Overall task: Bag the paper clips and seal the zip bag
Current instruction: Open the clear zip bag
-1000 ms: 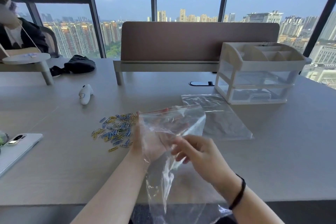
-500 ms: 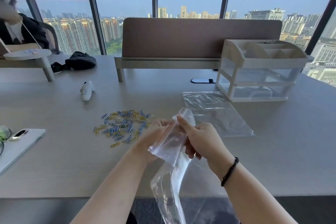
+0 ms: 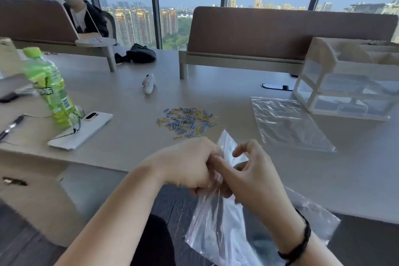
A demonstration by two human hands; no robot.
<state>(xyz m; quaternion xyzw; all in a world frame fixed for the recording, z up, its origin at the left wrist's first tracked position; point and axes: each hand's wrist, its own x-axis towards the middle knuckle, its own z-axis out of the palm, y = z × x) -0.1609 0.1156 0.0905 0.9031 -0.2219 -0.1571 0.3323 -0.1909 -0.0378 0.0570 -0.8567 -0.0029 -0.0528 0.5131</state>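
Paper clips (image 3: 187, 121), one loose blue-and-yellow pile too many to count, lie on the table (image 3: 133, 136) right of one bottle (image 3: 50, 88) and one phone (image 3: 81, 130); left hand (image 3: 187, 166) and right hand (image 3: 252, 177) both grasp one zip bag (image 3: 218, 227), a second bag (image 3: 287, 123) lying flat farther right.

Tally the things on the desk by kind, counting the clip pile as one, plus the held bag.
Zip bags: 2 (held, flat)
Paper clip pile: 1
Bottle: 1
Phone: 1
Drawer organiser: 1
Total: 6
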